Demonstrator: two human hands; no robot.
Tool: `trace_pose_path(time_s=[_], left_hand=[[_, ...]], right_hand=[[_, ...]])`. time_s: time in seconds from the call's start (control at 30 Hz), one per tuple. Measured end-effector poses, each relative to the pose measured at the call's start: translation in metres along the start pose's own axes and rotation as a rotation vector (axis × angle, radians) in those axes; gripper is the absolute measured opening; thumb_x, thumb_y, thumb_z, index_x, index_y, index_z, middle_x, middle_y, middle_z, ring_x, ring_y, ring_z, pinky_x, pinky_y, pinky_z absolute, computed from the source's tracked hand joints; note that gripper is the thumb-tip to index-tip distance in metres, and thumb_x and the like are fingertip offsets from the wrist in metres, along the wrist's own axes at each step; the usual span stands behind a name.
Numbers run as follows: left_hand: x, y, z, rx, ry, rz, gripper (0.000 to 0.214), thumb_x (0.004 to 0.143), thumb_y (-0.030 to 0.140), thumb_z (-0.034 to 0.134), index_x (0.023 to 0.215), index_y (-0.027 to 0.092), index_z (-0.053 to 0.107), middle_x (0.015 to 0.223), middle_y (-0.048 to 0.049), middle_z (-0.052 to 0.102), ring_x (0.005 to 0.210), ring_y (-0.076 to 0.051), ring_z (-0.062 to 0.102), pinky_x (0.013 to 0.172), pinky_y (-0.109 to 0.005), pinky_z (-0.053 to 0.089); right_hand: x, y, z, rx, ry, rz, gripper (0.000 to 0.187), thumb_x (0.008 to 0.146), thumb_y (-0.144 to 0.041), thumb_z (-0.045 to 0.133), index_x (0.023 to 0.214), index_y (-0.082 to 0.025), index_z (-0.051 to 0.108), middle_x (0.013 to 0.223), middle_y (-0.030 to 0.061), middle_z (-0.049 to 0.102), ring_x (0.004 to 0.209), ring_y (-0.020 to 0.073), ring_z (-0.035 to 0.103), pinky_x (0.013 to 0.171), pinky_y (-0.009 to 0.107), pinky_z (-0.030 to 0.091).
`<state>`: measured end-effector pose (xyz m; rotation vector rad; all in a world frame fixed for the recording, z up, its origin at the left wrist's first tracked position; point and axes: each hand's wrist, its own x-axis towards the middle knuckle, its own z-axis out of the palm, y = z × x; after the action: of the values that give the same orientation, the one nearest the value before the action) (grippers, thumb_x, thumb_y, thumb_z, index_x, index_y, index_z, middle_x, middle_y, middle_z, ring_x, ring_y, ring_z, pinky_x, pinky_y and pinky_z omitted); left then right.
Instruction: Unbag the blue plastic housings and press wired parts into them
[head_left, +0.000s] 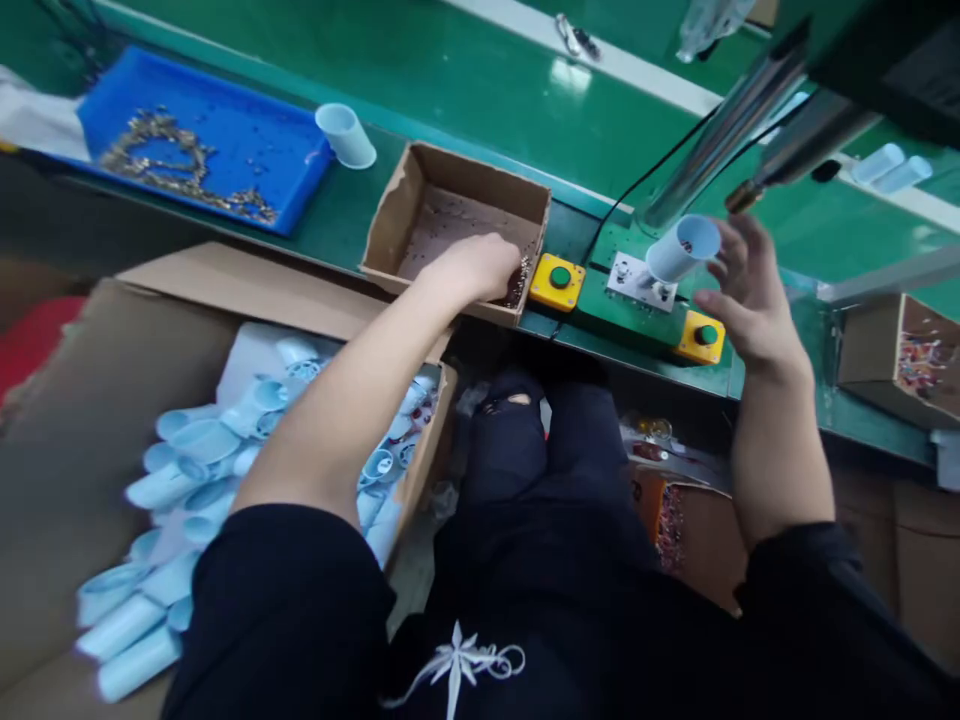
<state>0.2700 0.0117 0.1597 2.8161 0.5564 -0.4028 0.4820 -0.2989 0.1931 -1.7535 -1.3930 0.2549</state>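
My left hand reaches into a shallow cardboard box. Its fingers are closed together at a pile of tiny metal pieces in the box's right corner; what they pinch is hidden. A light blue plastic cup lies tilted on the metal fixture plate of a green press, its mouth towards the upper right, with something small and dark inside. My right hand is just right of the cup's mouth, fingers curved and apart, nothing visible between them. Above the cup hangs the press's brass-coloured tip.
Yellow button boxes with green buttons flank the fixture. Left on the bench are a blue tray of metal parts and another blue cup. A large carton of blue cups stands below left. A box of small coloured parts sits right.
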Motion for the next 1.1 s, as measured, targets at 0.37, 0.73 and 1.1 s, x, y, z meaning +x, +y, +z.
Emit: trace_pose_path(time_s=[0.37, 0.73, 1.1], left_hand=[[-0.045, 0.026, -0.027, 0.046, 0.295, 0.028, 0.033, 0.107, 0.029, 0.047, 0.126, 0.014, 0.070, 0.113, -0.0186, 0.077, 0.108, -0.034, 0.073, 0.095, -0.041, 0.054], [-0.047, 0.083, -0.020, 0.125, 0.381, 0.193, 0.035, 0.107, 0.027, 0.041, 0.111, 0.015, 0.074, 0.112, -0.0181, 0.078, 0.108, -0.031, 0.073, 0.094, -0.037, 0.053], [-0.019, 0.131, -0.088, -0.809, 0.339, 0.240, 0.035, 0.072, 0.040, 0.083, 0.094, 0.013, 0.083, 0.094, -0.0097, 0.082, 0.088, -0.024, 0.073, 0.083, -0.033, 0.058]], right_hand=[[-0.081, 0.001, 0.020, -0.488, 0.415, 0.059, 0.046, 0.100, -0.052, 0.062, 0.136, -0.023, 0.064, 0.130, 0.0145, 0.073, 0.120, 0.0327, 0.070, 0.102, 0.056, 0.060], [-0.110, 0.019, 0.049, -0.543, 0.504, 0.085, 0.026, 0.090, -0.042, 0.064, 0.102, -0.020, 0.072, 0.105, 0.0137, 0.071, 0.104, 0.0307, 0.065, 0.095, 0.051, 0.055], [-0.120, 0.033, 0.062, -0.493, 0.612, 0.007, 0.029, 0.091, -0.041, 0.064, 0.107, -0.018, 0.071, 0.110, 0.0140, 0.069, 0.106, 0.0301, 0.063, 0.096, 0.049, 0.051]])
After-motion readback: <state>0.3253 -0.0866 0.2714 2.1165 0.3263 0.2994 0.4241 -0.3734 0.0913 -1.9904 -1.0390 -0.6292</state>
